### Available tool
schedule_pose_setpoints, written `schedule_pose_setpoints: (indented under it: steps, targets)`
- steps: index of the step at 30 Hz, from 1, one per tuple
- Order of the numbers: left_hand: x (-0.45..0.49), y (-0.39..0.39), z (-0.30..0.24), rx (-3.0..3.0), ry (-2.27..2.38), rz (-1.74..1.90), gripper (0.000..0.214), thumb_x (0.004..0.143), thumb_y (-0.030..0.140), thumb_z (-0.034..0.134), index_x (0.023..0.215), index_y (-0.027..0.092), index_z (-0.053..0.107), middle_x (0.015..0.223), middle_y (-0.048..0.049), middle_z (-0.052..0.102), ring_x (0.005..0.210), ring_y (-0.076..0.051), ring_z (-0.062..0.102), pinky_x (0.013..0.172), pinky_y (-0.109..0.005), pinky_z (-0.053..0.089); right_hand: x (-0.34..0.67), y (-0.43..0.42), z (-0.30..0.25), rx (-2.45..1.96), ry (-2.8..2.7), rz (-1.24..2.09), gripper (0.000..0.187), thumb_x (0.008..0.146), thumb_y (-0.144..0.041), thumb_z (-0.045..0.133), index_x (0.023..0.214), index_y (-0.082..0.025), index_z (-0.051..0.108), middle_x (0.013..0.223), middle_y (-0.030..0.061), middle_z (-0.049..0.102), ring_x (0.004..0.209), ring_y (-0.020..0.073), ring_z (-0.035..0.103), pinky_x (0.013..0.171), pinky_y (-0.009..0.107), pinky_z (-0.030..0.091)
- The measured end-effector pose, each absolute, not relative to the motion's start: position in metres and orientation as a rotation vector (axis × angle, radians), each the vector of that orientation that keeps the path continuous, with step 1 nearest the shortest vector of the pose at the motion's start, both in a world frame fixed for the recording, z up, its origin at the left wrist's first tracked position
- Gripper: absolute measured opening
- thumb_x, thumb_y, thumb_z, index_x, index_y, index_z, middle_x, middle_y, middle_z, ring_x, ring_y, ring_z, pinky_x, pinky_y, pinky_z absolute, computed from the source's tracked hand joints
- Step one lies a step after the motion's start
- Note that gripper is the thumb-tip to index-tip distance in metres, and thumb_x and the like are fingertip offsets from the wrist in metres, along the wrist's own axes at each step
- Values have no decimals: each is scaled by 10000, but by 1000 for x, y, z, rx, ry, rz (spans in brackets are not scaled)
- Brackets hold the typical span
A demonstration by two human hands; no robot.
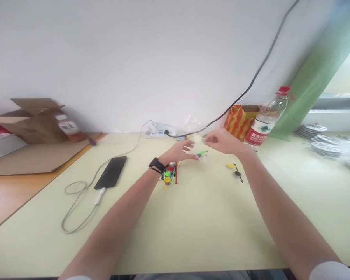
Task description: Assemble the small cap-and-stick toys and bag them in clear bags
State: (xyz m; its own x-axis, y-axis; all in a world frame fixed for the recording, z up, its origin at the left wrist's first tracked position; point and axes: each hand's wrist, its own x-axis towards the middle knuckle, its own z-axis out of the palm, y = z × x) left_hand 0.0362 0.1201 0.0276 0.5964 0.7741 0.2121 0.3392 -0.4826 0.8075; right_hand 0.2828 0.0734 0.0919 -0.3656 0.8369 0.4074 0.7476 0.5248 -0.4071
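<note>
My left hand (181, 151), with a black watch (157, 165) at its wrist, is over the table with fingers spread. Small green and blue plastic pieces (202, 153) are at its thumb tip; whether they touch, I cannot tell. To the right, my right hand (223, 140) has its thumb and fingers pinched together; anything between them is hidden. A pile of coloured plastic arrow-like sticks and small discs (168, 177) lies just below my left wrist. Near my right forearm are a yellow disc (230, 166) and a black double-ended arrow piece (237, 174).
A black phone (111, 173) with a looping white cable lies left. Behind my hands is a white power strip (159, 131) with a black cord. A large water bottle (261, 130) and striped bag (236, 122) stand right, stacked discs (325, 147) beyond; cardboard box (41, 120) far left.
</note>
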Motion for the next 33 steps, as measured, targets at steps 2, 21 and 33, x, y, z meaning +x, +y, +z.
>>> schedule_pose_setpoints:
  steps: [2, 21, 33]
  targets:
    - [34, 121, 27, 2055, 884, 733, 812, 661, 499, 920, 1364, 221, 625, 1347, -158, 651, 1209, -299, 643, 1013, -455, 540, 280, 75, 90, -1244, -2183, 241, 132, 876, -280, 639, 820, -208, 735, 879, 53, 747, 768, 199, 658, 689, 311, 490]
    - [35, 121, 23, 2000, 899, 594, 901, 617, 494, 943, 1396, 210, 590, 1313, -175, 637, 1097, -278, 678, 956, -451, 555, 272, 61, 103, -1252, -2215, 359, 169, 904, -313, 576, 845, -208, 694, 896, 45, 752, 823, 203, 657, 758, 305, 506]
    - [36, 118, 26, 2005, 894, 580, 914, 634, 499, 934, 1418, 203, 569, 1330, -181, 633, 1122, -293, 672, 967, -450, 547, 268, 55, 109, -1196, -2146, 381, 152, 901, -315, 612, 911, -211, 723, 967, 76, 769, 905, 237, 688, 831, 336, 538]
